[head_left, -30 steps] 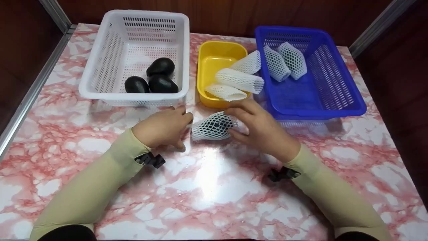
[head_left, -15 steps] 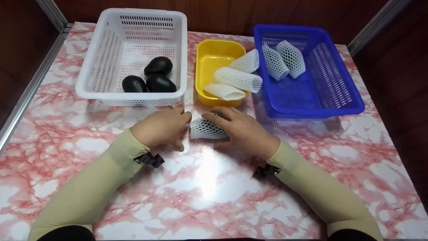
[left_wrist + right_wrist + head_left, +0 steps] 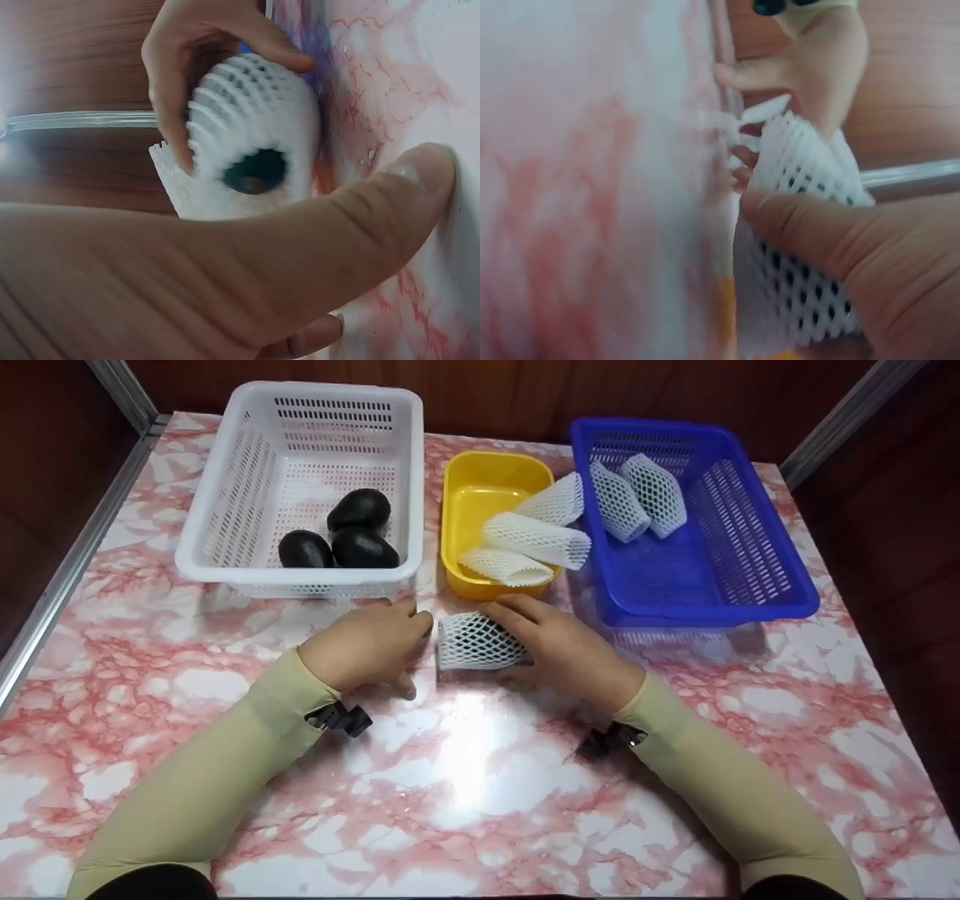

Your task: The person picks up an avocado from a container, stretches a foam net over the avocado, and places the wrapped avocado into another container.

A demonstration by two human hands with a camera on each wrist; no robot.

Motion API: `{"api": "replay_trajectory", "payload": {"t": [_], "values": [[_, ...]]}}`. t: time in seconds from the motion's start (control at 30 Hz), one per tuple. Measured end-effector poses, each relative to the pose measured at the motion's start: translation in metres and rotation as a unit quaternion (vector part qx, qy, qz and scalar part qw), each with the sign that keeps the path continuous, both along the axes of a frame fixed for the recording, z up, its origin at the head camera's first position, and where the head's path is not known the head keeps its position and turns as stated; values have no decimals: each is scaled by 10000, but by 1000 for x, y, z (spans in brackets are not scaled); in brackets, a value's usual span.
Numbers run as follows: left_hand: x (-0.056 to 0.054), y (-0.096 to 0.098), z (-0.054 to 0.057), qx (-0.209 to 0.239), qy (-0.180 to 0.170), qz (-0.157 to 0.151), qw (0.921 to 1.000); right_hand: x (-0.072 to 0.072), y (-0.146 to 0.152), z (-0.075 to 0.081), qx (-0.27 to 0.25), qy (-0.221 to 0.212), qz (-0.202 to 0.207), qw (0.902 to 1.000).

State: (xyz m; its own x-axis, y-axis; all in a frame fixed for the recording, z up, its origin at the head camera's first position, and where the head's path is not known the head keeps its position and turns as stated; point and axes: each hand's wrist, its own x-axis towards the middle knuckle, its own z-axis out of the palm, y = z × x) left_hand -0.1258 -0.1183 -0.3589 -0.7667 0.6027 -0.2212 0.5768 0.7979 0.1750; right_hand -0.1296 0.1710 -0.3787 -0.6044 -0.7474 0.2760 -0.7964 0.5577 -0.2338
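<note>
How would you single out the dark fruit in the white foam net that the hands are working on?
Start at the yellow plastic tub mid-table. Directly in front of it, the net-wrapped dark fruit lies between the left hand and right hand. Unlike the other sleeves, it shows black through its mesh.

The table top (image 3: 480,780) is finished in glossy pink-and-white marble pattern, with glare reflected off it. The foam net (image 3: 478,642) is made of soft, matt white mesh. The white basket (image 3: 225,495) and blue basket (image 3: 750,547) are moulded in perforated plastic
</note>
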Motion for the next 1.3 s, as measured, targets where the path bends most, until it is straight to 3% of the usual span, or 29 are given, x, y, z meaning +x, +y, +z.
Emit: {"api": "replay_trajectory", "payload": {"t": [0.1,0.17,0.23,0.27,0.3,0.33,0.4,0.47,0.5,0.53,0.63,0.67,0.7,0.87,1.03,1.13,1.23,1.27,1.3], "values": [[1,-2,-1,156,54,-18,9999,1,8,10,-775,-103,155,9968],[2,-4,-2,292,85,-20,9995,2,13,18,-1408,-398,91,9892],[3,-5,-3,397,104,-25,9992,3,16,26,-2259,-1313,-3,9653],[3,-5,-3,405,110,-30,9991,3,18,29,-2725,-1816,-99,9448],[3,-5,-3,396,128,-47,9991,3,19,31,-3251,-2399,-161,9146],[3,-5,-4,368,119,-32,9992,3,20,31,-3848,-3103,-126,8692],[2,-4,-4,261,68,21,9996,1,22,31,-4947,-4305,135,7548],[1,-3,-4,117,1,86,9999,-3,23,28,-5710,-5051,595,6445],[1,-2,-4,60,-21,109,9999,-5,24,26,-5956,-5366,833,5919],[1,-2,-4,11,-58,142,9999,-7,24,24,-6107,-5621,1039,5480],[1,-1,-3,-76,-38,107,9999,-10,25,19,-6278,-5956,1256,4851],[1,0,-3,-87,-20,81,9999,-11,25,17,-6297,-6014,1190,4772],[0,0,-3,-89,8,50,9999,-11,25,16,-6288,-6046,1117,4760],[1,0,-3,-37,75,3,10000,-9,23,12,-6219,-6066,804,4887],[1,-1,-3,33,69,49,10000,-9,22,11,-6298,-6097,857,4736],[2,-1,-3,24,94,35,9999,-9,21,11,-6291,-6107,908,4722],[1,-1,-3,18,123,6,9999,-8,21,11,-6246,-6050,928,4850],[1,-1,-4,22,125,-1,9999,-8,21,10,-6216,-6003,917,4949],[1,-1,-4,26,121,2,9999,-8,21,10,-6163,-5923,858,5119]]}}
